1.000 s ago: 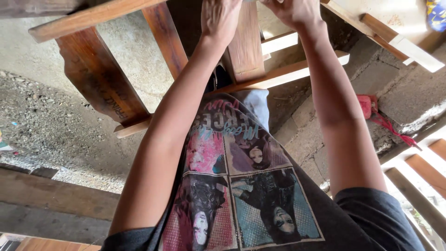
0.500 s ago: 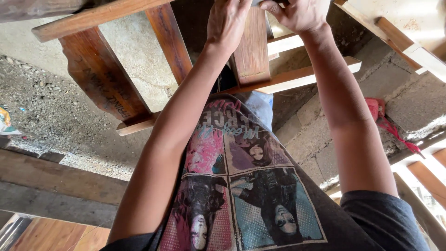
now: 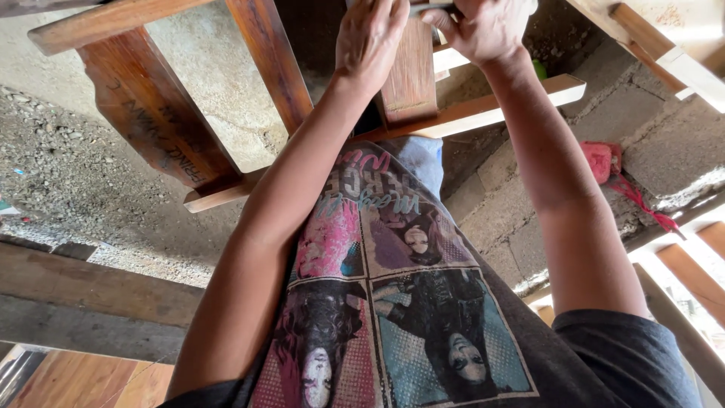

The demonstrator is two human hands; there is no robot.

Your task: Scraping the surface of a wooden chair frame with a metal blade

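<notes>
Head view, looking down the person's own arms and a dark printed shirt [image 3: 393,317].

Left hand [image 3: 370,38]: fingers curled together over the upper part of a reddish-brown wooden slat [image 3: 410,75], palm against its face. The slat stands upright directly under the hand and belongs to a wooden frame [image 3: 151,113].

Right hand [image 3: 483,30]: just right of the left hand, at the same height, fingers closed on a thin dark object [image 3: 432,7] at the slat's top edge. The object is mostly cut off by the picture edge; cannot tell what it is.

Frame: a second slat [image 3: 268,60] stands left of the left hand, a broader shaped board [image 3: 147,121] further left. A pale horizontal rail [image 3: 483,109] runs below both hands, at the foot of the held slat.

Surface and room: the floor [image 3: 75,181] left of and below the left arm is bare grey concrete strewn with gravel. A rough timber beam [image 3: 91,291] crosses near the left elbow. Right of the right forearm is a concrete-block wall [image 3: 513,219]; a red cloth [image 3: 604,162] with trailing strands lies on it. Sunlit wooden bars [image 3: 695,264] sit beyond the right elbow. Light is strong at upper right, dim elsewhere.
</notes>
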